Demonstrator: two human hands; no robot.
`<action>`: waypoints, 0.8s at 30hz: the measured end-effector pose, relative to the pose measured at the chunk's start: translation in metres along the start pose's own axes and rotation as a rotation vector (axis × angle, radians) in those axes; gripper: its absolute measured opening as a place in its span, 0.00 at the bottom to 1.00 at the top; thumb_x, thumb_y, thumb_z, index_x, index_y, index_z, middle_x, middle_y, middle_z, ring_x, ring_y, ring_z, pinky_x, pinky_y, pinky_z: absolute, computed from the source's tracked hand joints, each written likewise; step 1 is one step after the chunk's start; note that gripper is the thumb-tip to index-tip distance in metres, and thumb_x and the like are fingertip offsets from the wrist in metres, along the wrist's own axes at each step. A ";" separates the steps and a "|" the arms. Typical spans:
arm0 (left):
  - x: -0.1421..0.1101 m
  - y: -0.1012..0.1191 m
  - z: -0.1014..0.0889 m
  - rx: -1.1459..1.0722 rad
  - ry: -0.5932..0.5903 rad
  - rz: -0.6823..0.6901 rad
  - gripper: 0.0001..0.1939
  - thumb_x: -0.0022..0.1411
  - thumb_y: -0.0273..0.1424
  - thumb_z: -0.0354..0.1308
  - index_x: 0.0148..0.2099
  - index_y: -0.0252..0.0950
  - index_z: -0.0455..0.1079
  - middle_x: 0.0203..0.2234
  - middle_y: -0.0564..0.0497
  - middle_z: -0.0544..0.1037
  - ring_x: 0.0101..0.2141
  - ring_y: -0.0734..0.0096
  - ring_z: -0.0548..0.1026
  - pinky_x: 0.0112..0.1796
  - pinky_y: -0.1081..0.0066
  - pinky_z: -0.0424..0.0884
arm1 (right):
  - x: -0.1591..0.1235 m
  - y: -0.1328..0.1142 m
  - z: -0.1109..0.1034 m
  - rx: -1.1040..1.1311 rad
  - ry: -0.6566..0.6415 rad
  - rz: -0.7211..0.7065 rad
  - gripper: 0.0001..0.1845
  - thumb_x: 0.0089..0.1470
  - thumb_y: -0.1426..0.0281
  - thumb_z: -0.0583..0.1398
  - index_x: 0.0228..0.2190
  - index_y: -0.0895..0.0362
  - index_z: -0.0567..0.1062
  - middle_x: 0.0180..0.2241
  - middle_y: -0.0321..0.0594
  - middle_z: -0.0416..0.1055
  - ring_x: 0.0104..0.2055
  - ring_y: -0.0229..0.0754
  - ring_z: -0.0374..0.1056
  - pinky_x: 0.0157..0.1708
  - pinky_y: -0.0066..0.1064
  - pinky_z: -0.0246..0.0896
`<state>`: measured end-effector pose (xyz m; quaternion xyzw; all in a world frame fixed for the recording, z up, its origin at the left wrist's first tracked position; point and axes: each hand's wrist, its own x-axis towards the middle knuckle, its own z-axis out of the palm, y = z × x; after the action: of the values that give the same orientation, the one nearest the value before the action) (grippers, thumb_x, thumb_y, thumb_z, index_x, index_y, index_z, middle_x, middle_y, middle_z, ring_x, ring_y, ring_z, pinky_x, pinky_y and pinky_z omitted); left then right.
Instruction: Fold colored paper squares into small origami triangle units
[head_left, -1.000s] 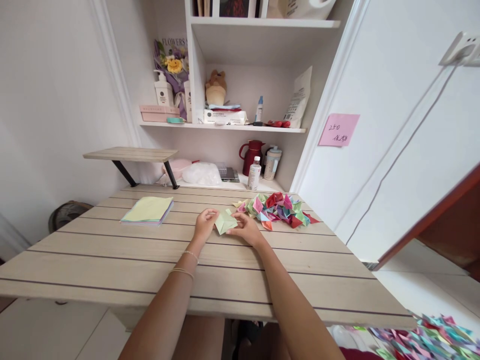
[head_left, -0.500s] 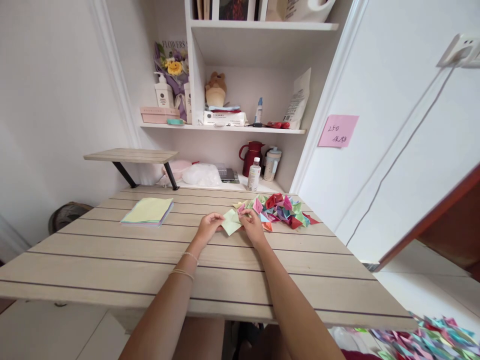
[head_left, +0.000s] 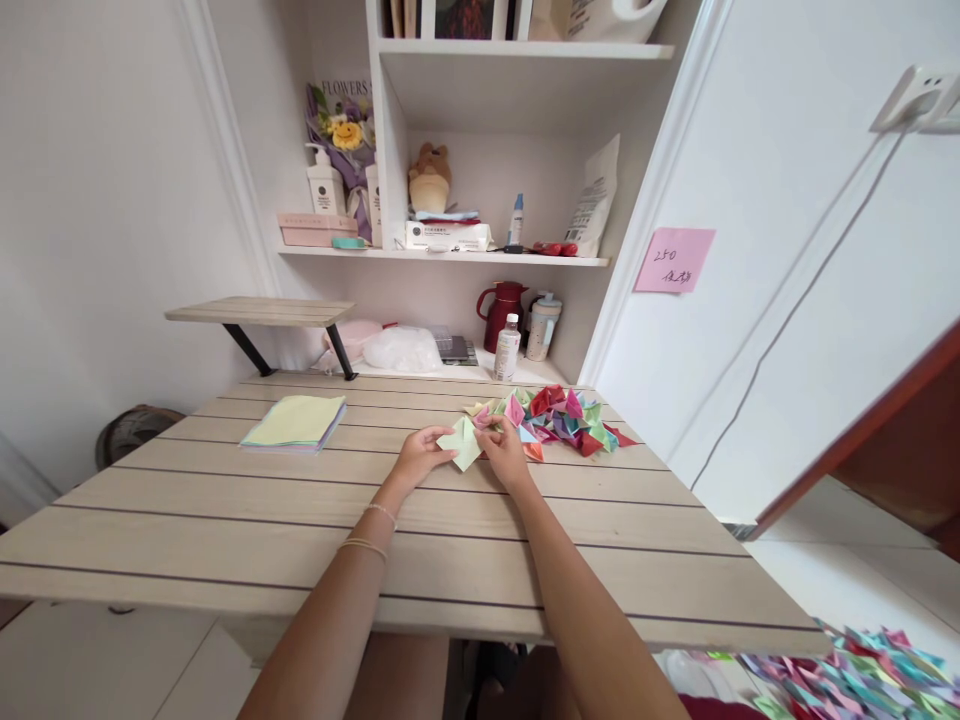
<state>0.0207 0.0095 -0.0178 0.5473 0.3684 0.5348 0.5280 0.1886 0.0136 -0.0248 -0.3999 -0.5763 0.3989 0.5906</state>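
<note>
A pale green sheet of origami paper [head_left: 466, 446], partly folded into a small diamond shape, is held just above the table between my two hands. My left hand [head_left: 422, 457] pinches its left side, thumb in front. On the opposite edge, my right hand [head_left: 503, 452] grips the paper between thumb and fingertips. Just beyond my right hand lies a heap of folded paper pieces [head_left: 559, 415] in red, pink, green, purple and blue. A stack of square paper [head_left: 295, 421], yellow on top, rests to the left.
The slatted wooden table [head_left: 450, 570] carries a small raised shelf [head_left: 262, 311] at its back left. Behind it stand a bottle [head_left: 507, 350], a dark red jug [head_left: 502, 315] and a tumbler [head_left: 543, 328]. More folded paper pieces [head_left: 862, 675] lie at the lower right, below the tabletop.
Both hands have shifted slightly right with the green paper, which has turned. My right fingers moved from its lower right edge to its upper right side.
</note>
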 end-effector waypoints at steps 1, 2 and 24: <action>0.000 0.000 0.000 0.011 -0.002 0.002 0.24 0.34 0.26 0.67 0.39 0.30 0.70 0.35 0.43 0.77 0.34 0.65 0.74 0.39 0.66 0.69 | 0.000 0.001 -0.001 -0.045 -0.004 -0.028 0.15 0.45 0.61 0.57 0.34 0.57 0.71 0.20 0.35 0.68 0.22 0.37 0.63 0.23 0.28 0.61; 0.000 -0.001 0.000 0.022 -0.001 0.008 0.24 0.34 0.26 0.68 0.39 0.30 0.70 0.34 0.44 0.77 0.34 0.66 0.74 0.39 0.66 0.69 | 0.000 0.001 -0.001 -0.086 -0.021 -0.053 0.14 0.45 0.61 0.57 0.32 0.58 0.72 0.22 0.37 0.69 0.23 0.37 0.63 0.24 0.28 0.61; 0.004 -0.004 -0.001 -0.082 0.131 0.078 0.15 0.38 0.31 0.66 0.32 0.30 0.71 0.26 0.47 0.77 0.30 0.67 0.75 0.36 0.66 0.71 | -0.008 -0.015 0.003 -0.399 -0.136 -0.136 0.17 0.49 0.60 0.55 0.30 0.57 0.78 0.21 0.36 0.72 0.25 0.39 0.65 0.27 0.27 0.58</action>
<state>0.0208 0.0145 -0.0205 0.5030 0.3584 0.6042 0.5034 0.1858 0.0010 -0.0137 -0.4413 -0.7080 0.2621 0.4850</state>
